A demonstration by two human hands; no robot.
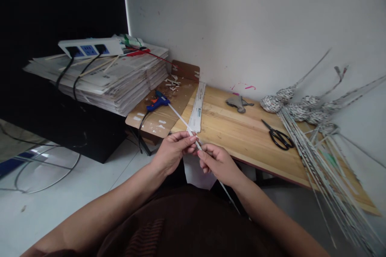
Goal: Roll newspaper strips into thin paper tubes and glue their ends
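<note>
A thin white paper stick (179, 117) runs slantwise through both hands, one end reaching toward the glue gun and the other trailing down past my lap. My left hand (175, 150) pinches it between thumb and fingers near the table's front edge. Just to the right, my right hand (218, 162) is closed on the same stick, fingertips close to those of the left. Behind the hands lies a flat folded paper strip (198, 108) with print on it. The blue glue gun (158, 103) rests on a brown cardboard sheet (150, 124).
Left stands a tall newspaper stack (132, 92) carrying a white power strip (90, 47) with black cords. On the wooden table (223, 128) are a grey cloth (238, 103), black-handled scissors (279, 138), woven paper balls (271, 104) and a bundle of paper sticks (319, 168) overhanging the front edge.
</note>
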